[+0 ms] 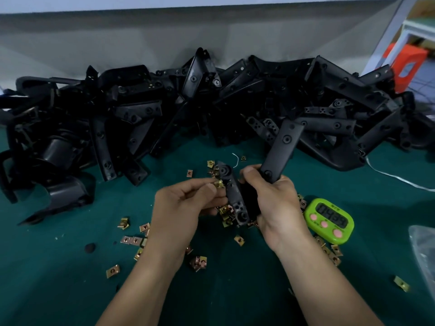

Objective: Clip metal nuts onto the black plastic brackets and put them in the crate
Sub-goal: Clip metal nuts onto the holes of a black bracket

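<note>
My right hand (275, 198) grips a black plastic bracket (281, 149) over the middle of the green table; one arm of it sticks up and away, another arm (231, 194) runs down between my hands. My left hand (186, 203) pinches a brass-coloured metal nut (219, 184) between thumb and forefinger, right at the edge of that lower arm. Several loose metal nuts (133, 240) lie scattered on the table around and under my hands. No crate is in view.
A long heap of black brackets (164, 109) fills the back of the green table (58, 278) against a grey wall. A green timer (330, 220) sits just right of my right hand. A clear plastic bag (423, 250) lies at the right edge.
</note>
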Demonstrator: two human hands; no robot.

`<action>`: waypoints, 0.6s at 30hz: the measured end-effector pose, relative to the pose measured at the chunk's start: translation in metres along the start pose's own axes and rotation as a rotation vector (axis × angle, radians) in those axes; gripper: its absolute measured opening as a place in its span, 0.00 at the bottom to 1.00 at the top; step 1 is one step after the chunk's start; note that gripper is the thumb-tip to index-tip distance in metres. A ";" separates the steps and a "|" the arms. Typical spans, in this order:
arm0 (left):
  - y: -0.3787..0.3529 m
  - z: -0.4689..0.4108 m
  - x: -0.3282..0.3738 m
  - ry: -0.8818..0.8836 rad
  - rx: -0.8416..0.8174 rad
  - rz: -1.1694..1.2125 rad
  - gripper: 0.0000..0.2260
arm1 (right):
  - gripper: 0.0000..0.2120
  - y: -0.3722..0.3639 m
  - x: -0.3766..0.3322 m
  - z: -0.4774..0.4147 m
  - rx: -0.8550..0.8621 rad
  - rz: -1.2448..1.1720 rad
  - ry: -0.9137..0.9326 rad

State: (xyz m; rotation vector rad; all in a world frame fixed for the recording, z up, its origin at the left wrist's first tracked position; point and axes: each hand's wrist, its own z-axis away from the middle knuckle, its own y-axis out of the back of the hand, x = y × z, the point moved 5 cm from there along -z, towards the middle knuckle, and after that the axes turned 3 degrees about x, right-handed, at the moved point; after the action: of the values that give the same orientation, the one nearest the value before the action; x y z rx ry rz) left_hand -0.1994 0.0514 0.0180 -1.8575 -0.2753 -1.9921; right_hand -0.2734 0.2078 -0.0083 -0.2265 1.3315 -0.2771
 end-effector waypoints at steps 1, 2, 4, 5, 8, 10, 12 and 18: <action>-0.001 0.000 -0.001 0.032 -0.018 0.045 0.05 | 0.05 0.000 -0.001 0.001 -0.004 -0.016 -0.014; -0.001 -0.001 -0.001 0.048 -0.030 0.070 0.05 | 0.05 -0.001 -0.001 0.001 -0.009 -0.035 -0.027; -0.001 -0.001 -0.001 0.053 -0.036 0.074 0.05 | 0.06 -0.002 -0.002 0.003 -0.022 -0.064 -0.050; 0.000 0.000 -0.001 0.052 -0.037 0.070 0.04 | 0.06 -0.002 -0.002 0.004 -0.033 -0.072 -0.062; -0.002 0.001 -0.002 0.045 -0.060 0.060 0.04 | 0.06 -0.004 -0.003 0.006 -0.059 -0.076 -0.080; -0.003 0.001 -0.001 0.038 -0.076 0.056 0.08 | 0.06 -0.005 -0.004 0.007 -0.069 -0.078 -0.087; -0.002 0.001 0.001 0.036 -0.076 0.057 0.10 | 0.05 -0.005 -0.005 0.008 -0.078 -0.085 -0.099; -0.003 0.002 0.002 0.045 -0.073 0.042 0.06 | 0.05 -0.008 -0.005 0.011 -0.128 -0.088 -0.129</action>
State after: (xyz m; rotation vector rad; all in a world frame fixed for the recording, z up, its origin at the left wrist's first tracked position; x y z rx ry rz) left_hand -0.1983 0.0545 0.0203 -1.8435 -0.1513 -2.0378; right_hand -0.2640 0.2019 0.0015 -0.4053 1.2143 -0.2471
